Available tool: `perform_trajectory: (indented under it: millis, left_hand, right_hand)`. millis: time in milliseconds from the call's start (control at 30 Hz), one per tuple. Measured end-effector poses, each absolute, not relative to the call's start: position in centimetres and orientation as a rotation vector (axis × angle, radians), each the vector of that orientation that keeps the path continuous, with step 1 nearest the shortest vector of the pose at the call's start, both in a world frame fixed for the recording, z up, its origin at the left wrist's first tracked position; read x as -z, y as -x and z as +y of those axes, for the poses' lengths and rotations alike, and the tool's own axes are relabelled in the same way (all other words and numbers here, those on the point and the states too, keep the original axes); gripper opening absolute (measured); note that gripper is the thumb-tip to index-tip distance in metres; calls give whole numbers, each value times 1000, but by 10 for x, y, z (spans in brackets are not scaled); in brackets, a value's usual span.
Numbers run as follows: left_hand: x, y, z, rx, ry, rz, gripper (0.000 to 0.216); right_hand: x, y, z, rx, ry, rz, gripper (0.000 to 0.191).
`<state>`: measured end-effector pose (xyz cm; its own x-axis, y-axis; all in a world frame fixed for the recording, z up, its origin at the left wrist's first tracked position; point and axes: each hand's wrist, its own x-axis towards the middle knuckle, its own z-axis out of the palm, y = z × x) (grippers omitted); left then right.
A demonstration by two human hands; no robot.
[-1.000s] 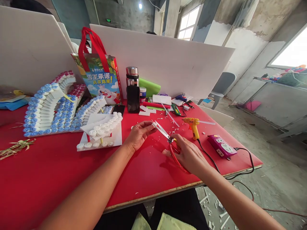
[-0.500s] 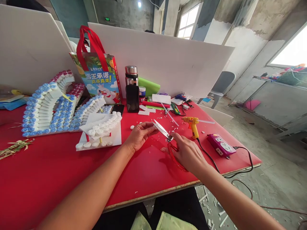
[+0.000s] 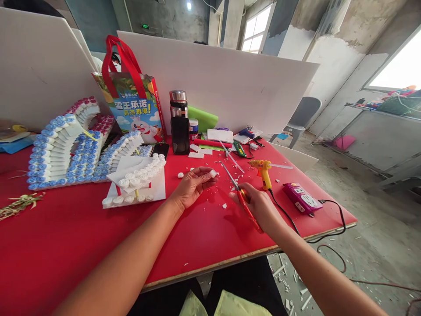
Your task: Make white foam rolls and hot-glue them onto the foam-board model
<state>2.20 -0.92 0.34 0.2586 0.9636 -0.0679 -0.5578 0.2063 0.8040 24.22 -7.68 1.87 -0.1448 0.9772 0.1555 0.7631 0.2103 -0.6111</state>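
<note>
The left hand (image 3: pixel 193 188) pinches a white bit (image 3: pixel 213 174); the right hand (image 3: pixel 258 204) grips scissors (image 3: pixel 242 198) pointing away, just right of the bit

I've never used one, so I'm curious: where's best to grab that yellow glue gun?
Probably by the handle of the yellow glue gun, coming from the near side of the table: the handle points that way, whereas the nozzle points left and a pale stick juts out behind. The right hand is close but holds scissors.
</note>
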Motion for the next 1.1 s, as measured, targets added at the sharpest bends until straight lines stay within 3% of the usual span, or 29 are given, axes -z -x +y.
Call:
perform_trajectory:
  millis: [200, 433, 667, 1100]
  left_hand:
    - [0, -18, -6, -1175, -671, 628, 27]
    - [-2, -16, -7, -1177, -599, 636, 17]
    - [3, -17, -6, -1129, -628, 582, 10]
    - [0, -18, -8, -1097, -626, 591, 9]
  right_hand:
    - [-27, -249, -74, -572, 1615, -2039, 40]
    - [-24, -238, -80, -217, 1614, -2216, 51]
    - [-23, -232, -80, -72, 1614, -2243, 47]
    - [-26, -230, -82, -121, 1610, -2250, 37]
